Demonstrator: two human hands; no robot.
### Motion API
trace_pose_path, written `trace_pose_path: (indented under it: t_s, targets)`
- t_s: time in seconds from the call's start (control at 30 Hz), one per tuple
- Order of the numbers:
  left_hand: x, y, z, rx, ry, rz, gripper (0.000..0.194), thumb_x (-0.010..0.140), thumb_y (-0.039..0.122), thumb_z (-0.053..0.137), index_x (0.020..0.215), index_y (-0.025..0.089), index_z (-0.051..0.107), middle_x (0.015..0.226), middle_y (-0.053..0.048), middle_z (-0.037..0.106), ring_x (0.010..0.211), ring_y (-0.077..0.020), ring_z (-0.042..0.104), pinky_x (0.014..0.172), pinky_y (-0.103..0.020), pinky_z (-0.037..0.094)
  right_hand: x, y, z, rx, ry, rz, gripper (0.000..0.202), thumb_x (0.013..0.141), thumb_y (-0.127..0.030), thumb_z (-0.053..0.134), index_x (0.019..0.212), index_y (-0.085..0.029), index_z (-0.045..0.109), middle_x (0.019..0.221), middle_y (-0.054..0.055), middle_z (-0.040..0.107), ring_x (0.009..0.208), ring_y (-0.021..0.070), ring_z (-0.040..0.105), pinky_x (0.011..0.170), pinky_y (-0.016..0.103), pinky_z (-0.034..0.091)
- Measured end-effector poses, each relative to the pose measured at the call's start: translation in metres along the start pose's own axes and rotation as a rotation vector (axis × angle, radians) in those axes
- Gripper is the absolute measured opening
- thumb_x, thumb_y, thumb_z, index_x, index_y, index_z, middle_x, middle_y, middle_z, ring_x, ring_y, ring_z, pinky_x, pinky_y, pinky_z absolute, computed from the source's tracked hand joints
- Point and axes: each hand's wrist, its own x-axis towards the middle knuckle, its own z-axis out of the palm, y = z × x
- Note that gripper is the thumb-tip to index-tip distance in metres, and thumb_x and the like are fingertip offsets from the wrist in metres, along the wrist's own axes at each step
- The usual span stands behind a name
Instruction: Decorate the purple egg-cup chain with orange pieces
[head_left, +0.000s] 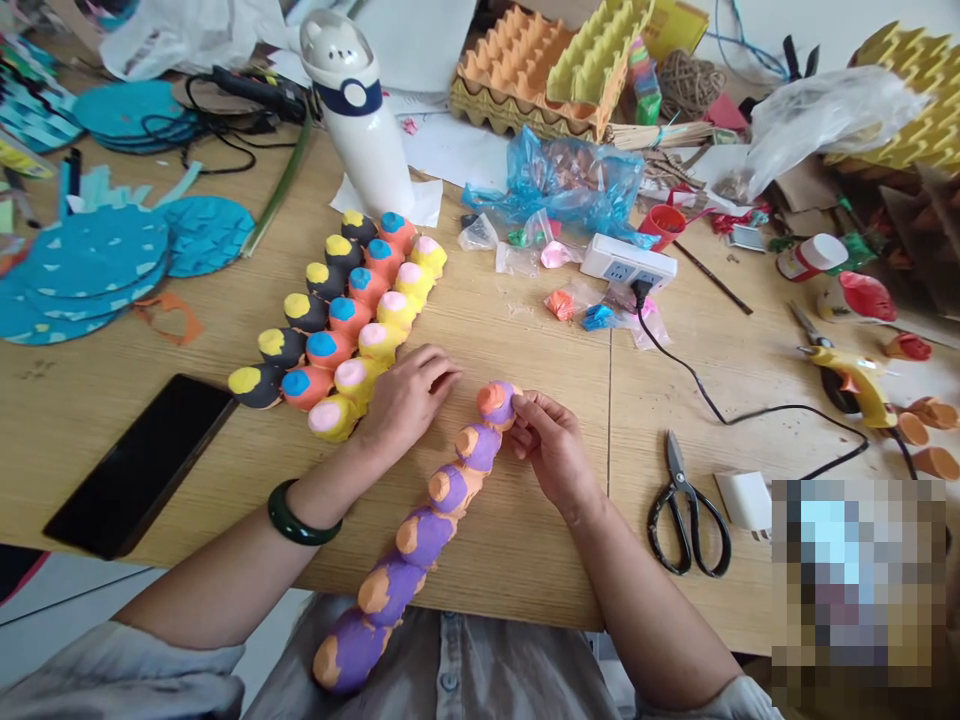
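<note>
A strip of egg-tray bumps [425, 537], covered in purple and orange clay, slants from the table's front edge up to my right hand [553, 445]. The thumb and fingers of that hand pinch its far end. My left hand [405, 395] is to the left of the strip, its fingers curled and pressed together; whatever they hold, if anything, is hidden. Just beyond it lie similar rows: a yellow one with pink tops [379, 343], an orange-red one with blue tops [330, 348] and a black one with yellow tops [305, 312].
A black phone [142, 465] lies at the left. Scissors [688, 515] and a yellow glue gun [855, 375] are on the right. A power strip [628, 263] trails a cable. Behind stand a white bottle [367, 130] and egg trays [525, 70].
</note>
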Motion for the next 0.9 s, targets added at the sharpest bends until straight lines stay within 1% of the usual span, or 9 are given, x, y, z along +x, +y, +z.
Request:
trace_pose_path:
  t_s: [0.13,0.2,0.27,0.3,0.37,0.47,0.53,0.77,0.9]
  targets:
    - [0.005,0.003,-0.001,0.018,-0.040,-0.001,0.019,0.103,0.028,0.050,0.092,0.022,0.064,0.097,-0.005,0.069,0.092,-0.0219,0.065,0.082,-0.035,0.053,0.001,0.001,-0.001,0.002,-0.002,0.001,0.039,0.074,-0.042,0.085,0.059,-0.019,0.057,0.051,-0.008,0.039,0.047,0.0069,0.031,0.044,0.022,0.028]
    - [0.005,0.009,-0.007,-0.117,-0.008,-0.036,0.017,0.102,0.028,0.051,0.093,0.021,0.063,0.095,-0.004,0.069,0.091,-0.0204,0.065,0.081,-0.034,0.054,0.001,0.002,0.000,0.004,-0.009,0.002,0.039,0.075,-0.042,0.085,0.059,-0.019,0.057,0.051,-0.008,0.039,0.048,0.0071,0.032,0.044,0.022,0.028]
    - [0.003,0.020,-0.016,-0.329,0.046,-0.101,0.015,0.101,0.030,0.053,0.095,0.021,0.064,0.096,-0.004,0.070,0.089,-0.0182,0.067,0.077,-0.030,0.056,0.001,0.002,0.000,0.002,-0.021,0.002,0.039,0.076,-0.043,0.083,0.059,-0.019,0.057,0.053,-0.007,0.039,0.048,0.0073,0.032,0.044,0.022,0.029]
    - [0.002,0.027,-0.021,-0.423,0.046,-0.124,0.015,0.101,0.032,0.055,0.096,0.021,0.065,0.097,-0.004,0.071,0.086,-0.0171,0.067,0.074,-0.029,0.056,0.001,0.001,0.001,0.004,-0.023,0.002,0.039,0.077,-0.043,0.082,0.059,-0.019,0.056,0.054,-0.007,0.039,0.049,0.0074,0.032,0.044,0.022,0.030]
    - [-0.002,0.041,-0.029,-0.501,0.027,-0.128,0.016,0.100,0.035,0.058,0.098,0.022,0.067,0.098,-0.003,0.073,0.084,-0.0160,0.069,0.075,-0.028,0.058,0.000,0.001,0.002,0.013,-0.023,0.002,0.039,0.078,-0.042,0.081,0.059,-0.019,0.056,0.057,-0.006,0.041,0.050,0.0074,0.033,0.044,0.022,0.031]
    - [-0.006,0.058,-0.036,-0.447,0.055,-0.048,0.016,0.101,0.033,0.057,0.095,0.023,0.069,0.097,-0.002,0.075,0.092,-0.0176,0.070,0.084,-0.031,0.059,0.000,0.000,0.002,0.029,-0.016,0.001,0.037,0.077,-0.041,0.081,0.059,-0.019,0.057,0.060,-0.006,0.042,0.050,0.0071,0.034,0.044,0.023,0.031]
    - [-0.007,0.062,-0.035,-0.385,0.084,0.021,0.015,0.101,0.029,0.058,0.094,0.024,0.070,0.097,-0.002,0.076,0.096,-0.0180,0.071,0.089,-0.033,0.058,0.000,0.000,0.001,0.031,-0.012,0.004,0.036,0.076,-0.040,0.081,0.060,-0.019,0.058,0.061,-0.006,0.043,0.050,0.0071,0.034,0.044,0.023,0.031]
    - [-0.008,0.054,-0.027,-0.187,0.140,0.251,0.015,0.101,0.020,0.061,0.099,0.026,0.074,0.103,-0.001,0.076,0.097,-0.0170,0.072,0.090,-0.033,0.058,-0.001,-0.001,0.002,0.034,-0.003,0.019,0.032,0.076,-0.038,0.080,0.062,-0.018,0.060,0.062,-0.005,0.045,0.051,0.0071,0.035,0.045,0.022,0.032]
    - [-0.008,0.052,-0.027,-0.191,0.134,0.296,0.014,0.098,0.017,0.065,0.100,0.026,0.076,0.105,-0.002,0.076,0.098,-0.0176,0.072,0.092,-0.034,0.059,-0.002,-0.002,0.002,0.035,-0.012,0.016,0.035,0.077,-0.039,0.080,0.060,-0.019,0.057,0.060,-0.006,0.043,0.051,0.0072,0.034,0.044,0.022,0.032]
